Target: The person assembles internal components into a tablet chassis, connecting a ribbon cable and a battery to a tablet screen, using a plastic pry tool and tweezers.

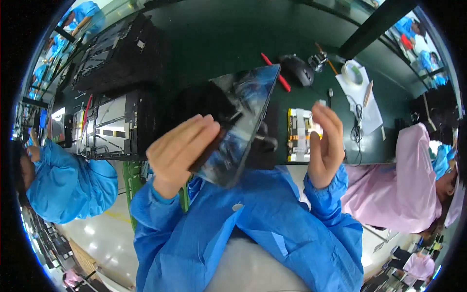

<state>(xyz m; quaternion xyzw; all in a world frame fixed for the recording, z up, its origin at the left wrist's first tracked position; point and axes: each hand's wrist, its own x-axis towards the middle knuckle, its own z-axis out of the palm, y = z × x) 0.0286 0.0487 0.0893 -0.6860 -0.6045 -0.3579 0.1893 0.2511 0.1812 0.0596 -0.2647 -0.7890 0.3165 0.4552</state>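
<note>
My left hand [182,148] grips the left edge of a glossy black tablet-like screen panel [250,109], its fingers on the near face. The panel stands tilted above the bench, and reflections streak its surface. My right hand [327,146] is raised to the right of it, with thumb and curved fingers apart and nothing visible between them. Just beside that hand lies a flat silver battery pack [297,141] with yellow edges and strips of tape. Below the panel's right edge, a dark pad and a small shiny curved piece [266,138] show in part.
Stacks of dark device housings [114,119] stand at left. Farther back lie a red pen [276,72], a black mouse [297,69], a tape roll [351,72] on white paper and a coiled cable [357,119]. People in blue and pink smocks sit on either side.
</note>
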